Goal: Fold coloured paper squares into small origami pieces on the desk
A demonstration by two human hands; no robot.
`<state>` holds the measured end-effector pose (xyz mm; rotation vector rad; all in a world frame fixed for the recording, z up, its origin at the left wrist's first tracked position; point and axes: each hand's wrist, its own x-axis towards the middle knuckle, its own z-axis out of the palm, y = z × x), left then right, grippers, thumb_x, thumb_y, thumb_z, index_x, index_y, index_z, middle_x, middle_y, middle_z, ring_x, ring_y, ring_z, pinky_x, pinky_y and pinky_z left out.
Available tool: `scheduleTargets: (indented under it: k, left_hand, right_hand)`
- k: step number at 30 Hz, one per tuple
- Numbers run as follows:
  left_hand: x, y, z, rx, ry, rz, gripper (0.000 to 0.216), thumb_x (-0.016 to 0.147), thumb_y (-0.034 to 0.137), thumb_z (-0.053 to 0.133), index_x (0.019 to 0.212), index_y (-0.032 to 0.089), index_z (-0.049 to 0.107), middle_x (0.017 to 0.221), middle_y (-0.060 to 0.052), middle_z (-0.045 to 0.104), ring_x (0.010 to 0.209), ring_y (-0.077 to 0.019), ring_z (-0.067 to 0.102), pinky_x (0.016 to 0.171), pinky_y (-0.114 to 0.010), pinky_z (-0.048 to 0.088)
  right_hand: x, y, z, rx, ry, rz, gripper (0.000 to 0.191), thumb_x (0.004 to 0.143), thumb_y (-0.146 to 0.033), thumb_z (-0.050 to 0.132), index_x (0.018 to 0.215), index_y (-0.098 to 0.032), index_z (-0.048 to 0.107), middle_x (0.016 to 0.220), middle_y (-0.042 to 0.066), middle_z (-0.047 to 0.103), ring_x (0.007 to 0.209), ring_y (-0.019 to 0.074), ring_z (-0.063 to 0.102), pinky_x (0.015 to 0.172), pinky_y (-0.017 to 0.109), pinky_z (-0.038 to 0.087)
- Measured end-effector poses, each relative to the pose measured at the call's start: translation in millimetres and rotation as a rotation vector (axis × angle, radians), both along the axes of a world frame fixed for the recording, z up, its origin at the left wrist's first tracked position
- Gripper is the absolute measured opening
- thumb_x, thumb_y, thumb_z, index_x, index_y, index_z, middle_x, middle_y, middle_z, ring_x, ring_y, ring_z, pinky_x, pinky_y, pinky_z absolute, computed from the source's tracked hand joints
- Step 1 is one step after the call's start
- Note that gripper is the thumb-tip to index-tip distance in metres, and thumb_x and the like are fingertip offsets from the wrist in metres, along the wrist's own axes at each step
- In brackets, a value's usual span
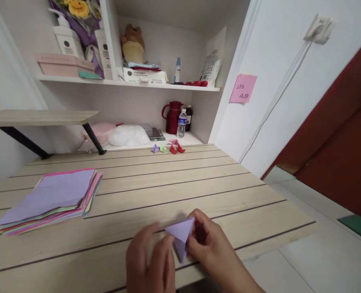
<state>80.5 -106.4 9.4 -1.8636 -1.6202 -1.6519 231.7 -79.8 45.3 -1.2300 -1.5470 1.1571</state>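
Note:
A folded piece of light purple origami paper stands above the near part of the wooden table, with a triangular flap on top and a narrower point hanging below. My right hand pinches its right edge between thumb and fingers. Beside the paper's left corner is my left hand, slightly blurred, its fingers curved and apart. One left fingertip is very near the paper; whether it touches cannot be made out.
Left on the table lies a stack of coloured paper sheets. Several small folded paper pieces sit at the back edge. Behind are a dark red jug, a water bottle and a plastic bag. A small raised shelf stands left.

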Motion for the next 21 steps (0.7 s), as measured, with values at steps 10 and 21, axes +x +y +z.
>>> scheduleTargets:
  k: [10,21]
  left_hand:
    - [12.1,-11.2,-19.8,-0.282,-0.117,-0.253,0.029,0.096,0.047,0.047,0.115,0.03,0.062,0.099,-0.002,0.073,0.087,-0.0178,0.069,0.079,-0.029,0.053]
    - [18.2,-8.0,-12.8,-0.392,-0.1,-0.044,0.022,0.086,0.03,0.055,0.108,0.028,0.061,0.091,-0.003,0.075,0.081,-0.0214,0.071,0.075,-0.033,0.052]
  right_hand:
    - [0.9,-3.2,-1.1,0.116,-0.142,0.001,0.01,0.083,-0.018,0.054,0.077,-0.022,0.047,0.067,-0.004,0.051,0.06,0.0125,0.046,0.056,0.022,0.036]
    - [-4.2,-9.4,-10.2,0.247,-0.355,-0.009,0.008,0.082,-0.016,0.054,0.082,-0.023,0.051,0.069,-0.002,0.061,0.06,0.014,0.054,0.057,0.023,0.038]
